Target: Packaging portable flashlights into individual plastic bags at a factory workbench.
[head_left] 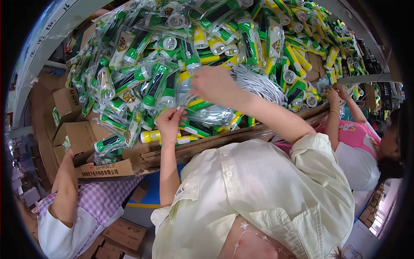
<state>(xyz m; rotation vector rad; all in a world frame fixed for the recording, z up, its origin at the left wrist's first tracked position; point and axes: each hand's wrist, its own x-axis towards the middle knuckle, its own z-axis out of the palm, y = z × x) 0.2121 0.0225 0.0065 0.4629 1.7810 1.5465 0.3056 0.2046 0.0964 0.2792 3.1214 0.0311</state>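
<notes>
- A clear plastic bag (206, 114) is held at its left edge by the left hand (169, 122); the grip is pinched shut on that edge, thumb against fingers.
- The right hand (214, 84) is laid on top of the bag's far side, just beside a bundle of white cords (258, 84). Its fingers are bent down, but it cannot be told if anything is clamped in that grip.
- The bag is stretched between the two hands, with its long side running from left to right. It is seen at the near edge of the big pile, in the middle of the scene.
- A yellow torch (155, 136) is found just under the left hand, lying on its side with its long side left to right. The left hand is the nearer one to it; the right hand is farther off and higher.
- A huge heap of green and yellow torches in bags (142, 64) is spread over the worktop, far behind both hands.
- Flat brown cardboard (202, 144) is laid along the near rim of the worktop.
- Another person's hands (336, 93) are kept busy at the right, well apart. A third person's arm (67, 181) is seen at the near left by open brown boxes (73, 136).
</notes>
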